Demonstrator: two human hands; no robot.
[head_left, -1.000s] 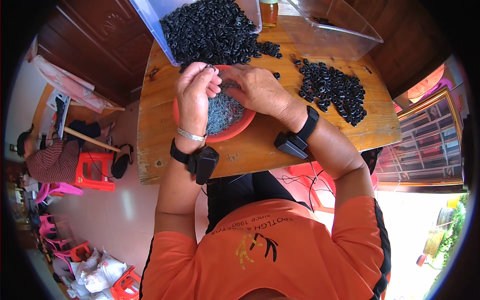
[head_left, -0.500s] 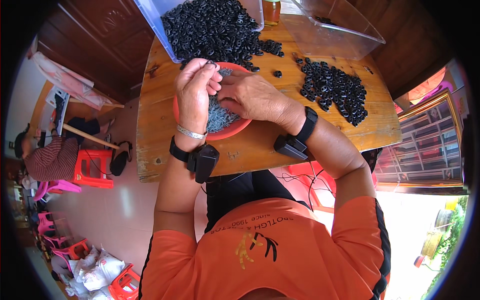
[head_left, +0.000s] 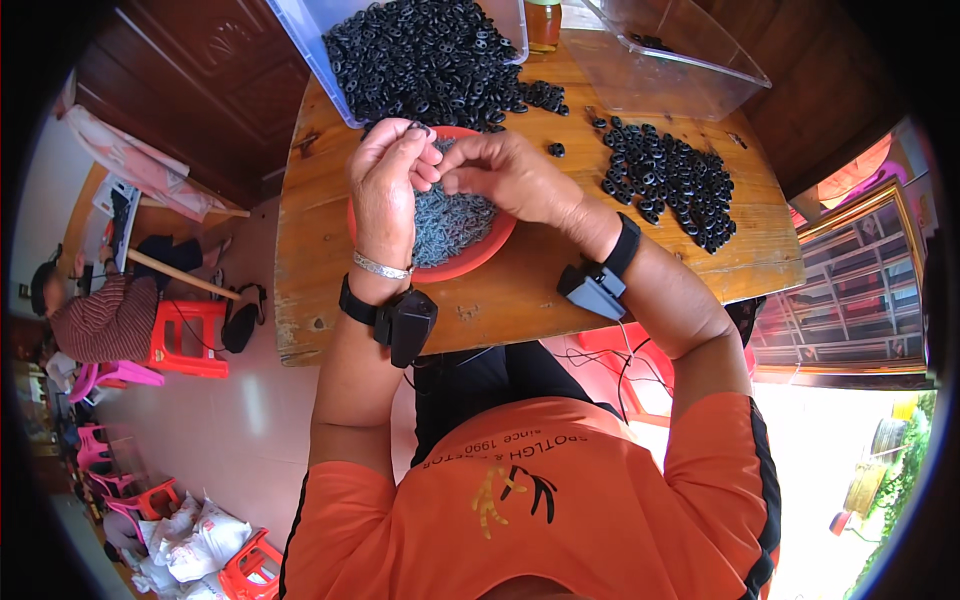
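Observation:
Both of my hands meet over a red bowl (head_left: pixel 470 262) filled with small grey metal pieces (head_left: pixel 455 222) on a wooden table (head_left: pixel 520 300). My left hand (head_left: pixel 388 180) pinches a small black ring (head_left: pixel 418 127) at its fingertips. My right hand (head_left: pixel 510 175) has its fingers closed against the left fingertips, on something too small to make out. Each wrist wears a black band with a small device.
A clear bin heaped with black rings (head_left: pixel 420 55) stands behind the bowl. A loose pile of black rings (head_left: pixel 665 180) lies on the right. A nearly empty clear tub (head_left: pixel 665 70) sits at the back right. Red stools (head_left: pixel 185 335) and a seated person (head_left: pixel 100 315) are at the left.
My hands have drawn closer together over the bowl. The left hand has lifted slightly with a black ring at its fingertips, and the right fingers have come up to meet it.

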